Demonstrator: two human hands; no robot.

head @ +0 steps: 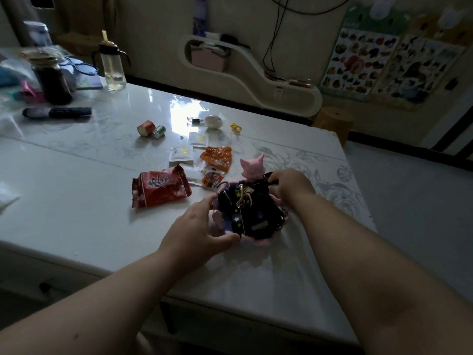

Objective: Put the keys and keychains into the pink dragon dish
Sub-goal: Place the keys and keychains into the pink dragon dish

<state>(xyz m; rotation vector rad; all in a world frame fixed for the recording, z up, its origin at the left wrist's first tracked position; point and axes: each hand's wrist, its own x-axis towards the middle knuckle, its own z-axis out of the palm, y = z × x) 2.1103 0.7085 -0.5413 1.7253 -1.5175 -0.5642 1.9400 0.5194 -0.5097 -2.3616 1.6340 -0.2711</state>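
The pink dragon dish [252, 165] stands near the table's right front, its head raised at the back. A black keychain pouch with stars and a gold clasp [249, 211] lies in the dish and covers most of it. My left hand [198, 226] cups the dish's left front rim, thumb under the pouch's lower edge. My right hand [290, 184] rests at the dish's back right, fingers pinched on a black strap of the pouch. Any keys are hidden under the pouch.
On the white table [76, 180] lie a red snack packet [160, 189], orange packets [216, 158], white sachets [180, 153] and small candy rolls [149, 129]. A jar [52, 80], a water bottle [112, 65] and a marker [57, 112] stand far left. The table edge runs right of the dish.
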